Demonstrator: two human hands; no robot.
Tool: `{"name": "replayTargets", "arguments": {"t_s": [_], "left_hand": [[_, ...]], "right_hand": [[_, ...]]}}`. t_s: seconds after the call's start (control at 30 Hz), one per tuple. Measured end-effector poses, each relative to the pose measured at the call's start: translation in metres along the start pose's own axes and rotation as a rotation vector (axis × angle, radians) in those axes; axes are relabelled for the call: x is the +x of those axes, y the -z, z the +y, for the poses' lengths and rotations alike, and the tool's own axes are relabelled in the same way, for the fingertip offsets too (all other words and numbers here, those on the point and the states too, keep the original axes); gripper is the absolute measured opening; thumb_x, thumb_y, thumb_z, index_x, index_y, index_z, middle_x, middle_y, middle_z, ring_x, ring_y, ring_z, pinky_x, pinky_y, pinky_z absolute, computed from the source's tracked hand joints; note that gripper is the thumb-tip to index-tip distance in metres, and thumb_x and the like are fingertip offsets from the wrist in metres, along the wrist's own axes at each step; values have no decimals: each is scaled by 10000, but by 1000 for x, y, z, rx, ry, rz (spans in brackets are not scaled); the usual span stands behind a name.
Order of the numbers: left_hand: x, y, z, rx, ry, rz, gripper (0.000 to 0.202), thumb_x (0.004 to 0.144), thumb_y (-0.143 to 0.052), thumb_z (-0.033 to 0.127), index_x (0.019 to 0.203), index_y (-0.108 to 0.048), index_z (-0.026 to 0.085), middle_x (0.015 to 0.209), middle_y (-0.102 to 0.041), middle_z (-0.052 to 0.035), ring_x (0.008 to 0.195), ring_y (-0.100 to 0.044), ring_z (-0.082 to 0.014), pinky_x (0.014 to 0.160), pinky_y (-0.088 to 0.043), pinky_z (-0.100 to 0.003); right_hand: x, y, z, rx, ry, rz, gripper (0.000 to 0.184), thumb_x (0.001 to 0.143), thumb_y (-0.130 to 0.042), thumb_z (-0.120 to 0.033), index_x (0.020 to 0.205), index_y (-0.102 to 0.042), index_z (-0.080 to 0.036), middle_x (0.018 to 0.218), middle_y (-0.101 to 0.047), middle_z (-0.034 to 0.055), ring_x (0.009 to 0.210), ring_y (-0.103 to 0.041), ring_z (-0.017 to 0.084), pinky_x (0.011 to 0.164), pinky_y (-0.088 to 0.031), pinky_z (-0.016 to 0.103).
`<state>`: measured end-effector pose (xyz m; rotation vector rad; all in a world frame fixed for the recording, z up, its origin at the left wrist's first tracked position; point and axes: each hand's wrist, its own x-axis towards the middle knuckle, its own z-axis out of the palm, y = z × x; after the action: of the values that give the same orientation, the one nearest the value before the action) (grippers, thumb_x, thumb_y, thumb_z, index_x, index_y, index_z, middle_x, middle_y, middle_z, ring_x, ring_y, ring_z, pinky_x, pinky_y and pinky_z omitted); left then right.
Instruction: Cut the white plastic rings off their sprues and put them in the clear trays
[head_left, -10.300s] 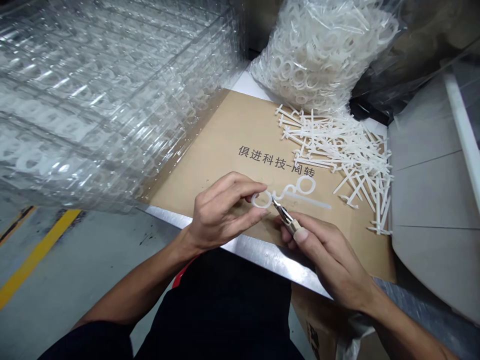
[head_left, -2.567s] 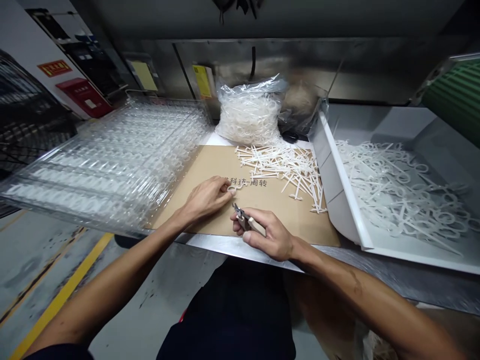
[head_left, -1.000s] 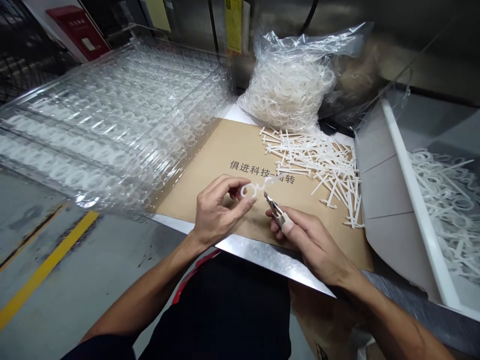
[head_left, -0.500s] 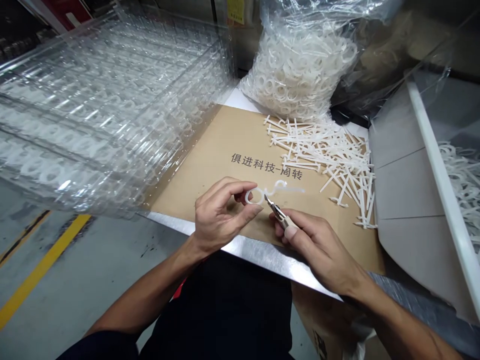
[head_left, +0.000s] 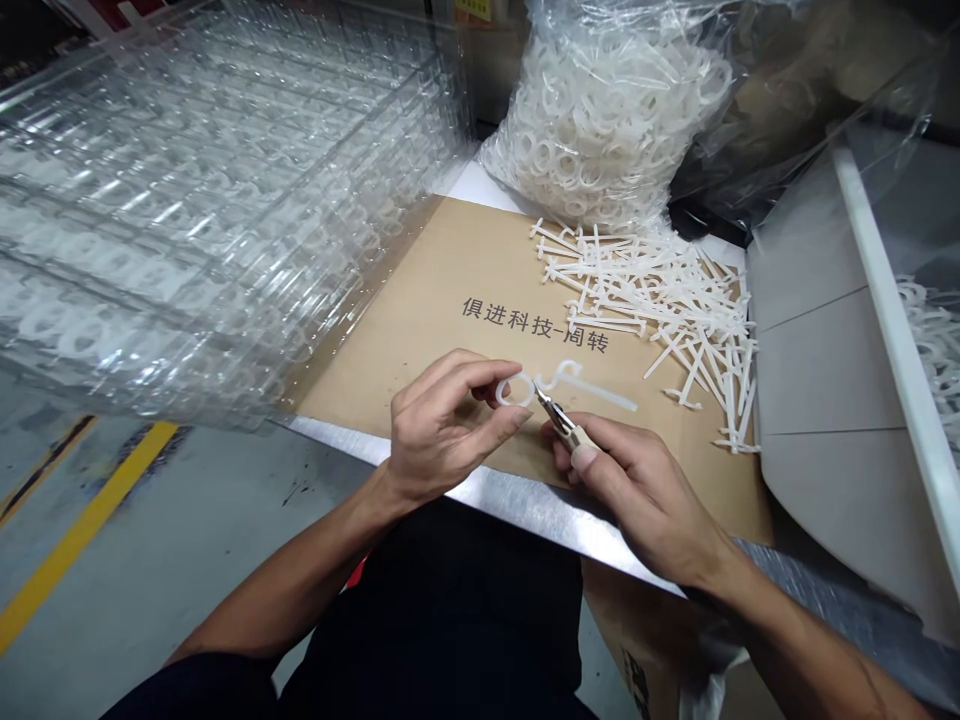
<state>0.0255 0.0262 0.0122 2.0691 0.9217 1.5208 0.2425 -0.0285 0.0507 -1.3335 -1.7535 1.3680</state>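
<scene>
My left hand pinches a white plastic ring between thumb and fingers. In my right hand is a pair of side cutters, gripped by the handles, with the metal tips right beside the ring's right edge. A thin white plastic sprue, curved at one end with a straight stem, extends to the right just past the cutter tips. Whether it is still joined to the ring I cannot tell. Brown cardboard with printed characters lies beneath both hands.
Loose white sprues are heaped at the right of the cardboard. Behind them stands a clear bag full of white rings. Stacked clear trays occupy the left. A grey bin with white pieces stands at the right.
The sprue's stem has swung, so that it now slants down to the right. Both hands and the cutters have shifted only slightly in view.
</scene>
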Motion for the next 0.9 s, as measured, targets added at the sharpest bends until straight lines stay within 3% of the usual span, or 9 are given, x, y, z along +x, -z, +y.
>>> {"name": "replayTargets", "arguments": {"t_s": [0.3, 0.9], "left_hand": [[1, -1, 1, 8, -14, -3, 266, 879, -807, 195, 1122, -728, 121, 870, -695, -39, 751, -661, -108, 673, -559, -228], [1, -2, 0, 23, -25, -11, 248, 889, -795, 200, 1120, -728, 138, 849, -697, -27, 757, -667, -109, 680, -565, -229]], "right_hand": [[-2, -1, 0, 16, -23, 2, 257, 1107, -430, -358, 1083, -653, -233, 890, -630, 2, 768, -559, 154, 682, -428, 287], [-1, 0, -2, -28, -22, 4, 257, 1109, -413, -338, 1022, -627, -225, 846, -595, -18, 742, -536, 141, 689, -407, 290]]}}
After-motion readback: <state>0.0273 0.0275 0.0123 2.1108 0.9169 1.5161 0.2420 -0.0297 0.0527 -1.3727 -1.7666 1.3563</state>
